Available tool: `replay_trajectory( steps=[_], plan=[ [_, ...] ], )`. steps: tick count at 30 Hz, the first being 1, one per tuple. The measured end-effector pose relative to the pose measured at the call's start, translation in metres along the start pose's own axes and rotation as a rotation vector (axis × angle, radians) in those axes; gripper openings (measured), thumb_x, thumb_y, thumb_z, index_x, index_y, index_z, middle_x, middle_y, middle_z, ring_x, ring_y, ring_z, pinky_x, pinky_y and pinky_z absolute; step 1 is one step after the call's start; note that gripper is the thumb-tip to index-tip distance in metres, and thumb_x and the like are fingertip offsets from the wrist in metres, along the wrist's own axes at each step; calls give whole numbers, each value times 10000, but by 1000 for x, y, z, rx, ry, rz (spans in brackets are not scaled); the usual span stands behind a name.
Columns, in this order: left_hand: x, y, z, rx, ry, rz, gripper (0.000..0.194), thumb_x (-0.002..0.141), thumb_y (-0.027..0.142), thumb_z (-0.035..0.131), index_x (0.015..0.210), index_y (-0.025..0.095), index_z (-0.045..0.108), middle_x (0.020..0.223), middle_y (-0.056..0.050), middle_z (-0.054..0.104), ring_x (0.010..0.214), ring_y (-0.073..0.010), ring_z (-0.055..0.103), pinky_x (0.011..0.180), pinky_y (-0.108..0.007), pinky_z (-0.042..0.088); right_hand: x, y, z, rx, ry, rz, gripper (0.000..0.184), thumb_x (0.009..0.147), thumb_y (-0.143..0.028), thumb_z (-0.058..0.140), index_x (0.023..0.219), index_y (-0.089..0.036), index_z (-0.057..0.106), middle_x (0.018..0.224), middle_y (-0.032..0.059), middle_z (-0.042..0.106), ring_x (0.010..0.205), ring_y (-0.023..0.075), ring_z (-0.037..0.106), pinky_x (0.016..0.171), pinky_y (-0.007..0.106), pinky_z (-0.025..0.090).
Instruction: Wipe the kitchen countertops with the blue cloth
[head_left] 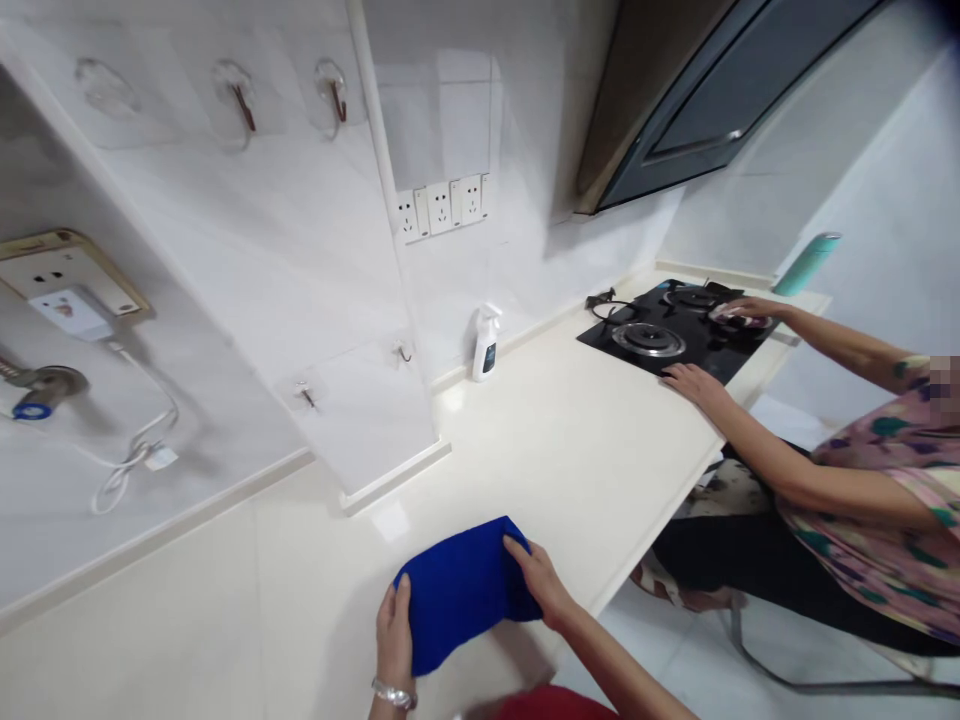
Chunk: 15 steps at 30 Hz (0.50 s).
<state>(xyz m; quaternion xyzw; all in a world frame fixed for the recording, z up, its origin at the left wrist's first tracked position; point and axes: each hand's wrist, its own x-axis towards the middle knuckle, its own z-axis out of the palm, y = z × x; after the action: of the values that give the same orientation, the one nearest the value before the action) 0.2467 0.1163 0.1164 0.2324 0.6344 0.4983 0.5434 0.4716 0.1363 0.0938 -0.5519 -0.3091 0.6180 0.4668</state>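
Grasping a folded blue cloth on the cream bench, left hand at one edge, right hand at the opposite edge.

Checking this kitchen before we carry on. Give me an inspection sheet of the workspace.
Surface: glossy cream-white countertop.
Job's things: blue cloth, bunched between both hands.
Clutter: white spray bottle by the backsplash; teal bottle beyond the hob.
Hands: left hand and right hand both grip the cloth.
Cables: white cable looping down the left wall from a plug.
Surroundings: a co-worker's hand on the black gas hob; wall sockets; range hood.
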Motion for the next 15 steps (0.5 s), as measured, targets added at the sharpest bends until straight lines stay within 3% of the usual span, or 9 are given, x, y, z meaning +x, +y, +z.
replay_trajectory(
  steps=[4, 6, 8, 12, 15],
  plan=[
    [12, 6, 6, 53, -95, -9, 598, 618, 649, 760, 967, 165, 716, 945, -100, 784, 1020, -281, 707, 990, -418, 548, 17, -28, -17, -289, -10, -185, 450, 811, -623, 573, 876, -190, 672, 806, 31, 703, 768, 211, 626, 726, 350, 506],
    [20, 0, 15, 82, -145, -6, 621, 642, 665, 725, 1004, 162, 704, 967, -113, 781, 998, -287, 712, 964, -433, 562, 30, -37, -27, -479, 1, -277, 406, 836, -574, 534, 877, -196, 677, 842, 38, 707, 806, 220, 633, 760, 364, 513],
    [30, -11, 23, 208, -167, 45, 649, 666, 677, 678, 1053, 156, 686, 1043, -136, 769, 1032, -303, 702, 974, -455, 558, 46, -40, -40, -625, 93, -362, 383, 846, -514, 506, 975, -203, 687, 955, 61, 720, 914, 249, 646, 861, 410, 520],
    [54, -35, 13, 567, -157, 282, 682, 757, 620, 544, 1241, 142, 592, 1278, -174, 676, 1164, -305, 648, 1081, -490, 491, 73, -27, -59, -831, 467, -514, 527, 865, -402, 432, 1305, -149, 573, 1322, 167, 609, 1265, 335, 520, 1098, 549, 395],
    [75, -40, -11, 778, -43, 536, 614, 851, 529, 404, 1301, 135, 543, 1428, -184, 558, 1331, -289, 526, 1191, -495, 378, 81, -3, -44, -969, 486, -554, 588, 896, -385, 407, 1409, -111, 495, 1457, 210, 500, 1396, 385, 384, 1170, 620, 265]
  ],
)
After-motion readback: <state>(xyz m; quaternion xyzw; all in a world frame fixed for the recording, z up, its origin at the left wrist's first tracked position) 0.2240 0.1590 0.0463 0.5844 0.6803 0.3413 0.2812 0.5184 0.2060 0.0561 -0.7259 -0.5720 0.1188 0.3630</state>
